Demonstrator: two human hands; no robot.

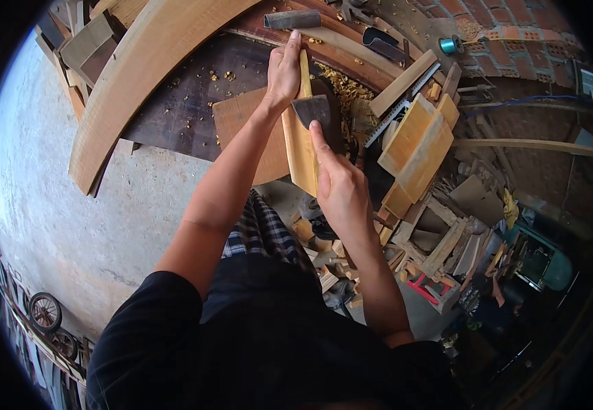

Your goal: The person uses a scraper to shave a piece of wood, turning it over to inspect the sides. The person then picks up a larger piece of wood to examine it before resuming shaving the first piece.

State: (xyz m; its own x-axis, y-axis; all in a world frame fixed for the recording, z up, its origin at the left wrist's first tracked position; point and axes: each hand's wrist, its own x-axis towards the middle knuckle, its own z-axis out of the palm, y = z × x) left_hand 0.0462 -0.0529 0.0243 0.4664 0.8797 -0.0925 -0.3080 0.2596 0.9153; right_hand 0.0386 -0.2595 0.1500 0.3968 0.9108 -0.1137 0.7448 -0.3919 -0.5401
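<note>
A pale yellow, paddle-shaped piece of wood (299, 154) slants between my two hands, its narrow neck at the top and its broad end towards my body. My left hand (285, 72) is closed round the narrow neck, thumb pointing up along it. Lower down, my right hand (343, 183) is closed at the right edge of the broad end, with the curled fingers mostly hidden beneath. Its index finger stretches up onto a dark, flat-looking piece (310, 108) lying across the wood. Under the work is a brown board (248, 133) on the dark bench top (173, 116).
A long curved plank (153, 61) overhangs the bench at left. Curly shavings (347, 89) lie beyond my hands, near a dark metal piece (292, 19). Stacked yellow boards (419, 147) stand at right, with a ruler (386, 123) beside them. Offcuts (440, 239) clutter the floor.
</note>
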